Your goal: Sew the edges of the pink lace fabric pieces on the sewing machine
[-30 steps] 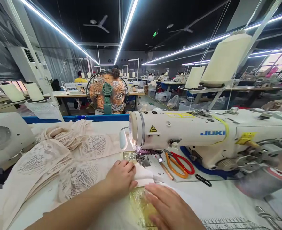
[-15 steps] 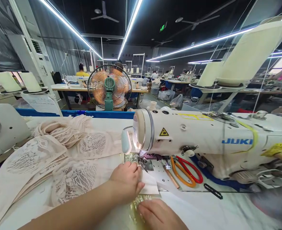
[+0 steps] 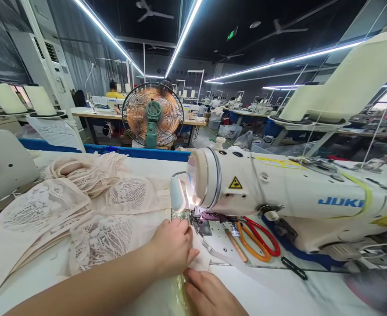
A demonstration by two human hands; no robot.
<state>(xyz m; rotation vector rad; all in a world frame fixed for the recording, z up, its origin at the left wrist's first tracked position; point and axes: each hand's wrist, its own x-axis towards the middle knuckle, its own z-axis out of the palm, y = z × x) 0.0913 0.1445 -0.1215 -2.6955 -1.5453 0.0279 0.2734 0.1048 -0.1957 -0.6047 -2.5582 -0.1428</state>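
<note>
1. The left hand [image 3: 172, 245] lies flat, fingers pressing the pale fabric piece [image 3: 202, 259] just before the presser foot [image 3: 196, 221] of the sewing machine [image 3: 279, 193].
2. The right hand [image 3: 209, 294] rests on the fabric nearer the table [image 3: 272, 294] edge; its fingers' spread cannot be told.
3. Good feeding likely needs fingertips kept clear of the needle, with even tension.
4. The fabric looks thin, white and limp.

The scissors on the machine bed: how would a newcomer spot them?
Find the white sewing machine on the right. Under its arm, just right of the needle, the scissors lie flat on the bed. One handle loop is red, the other orange, unlike the brown-handled tool beside them.
</note>
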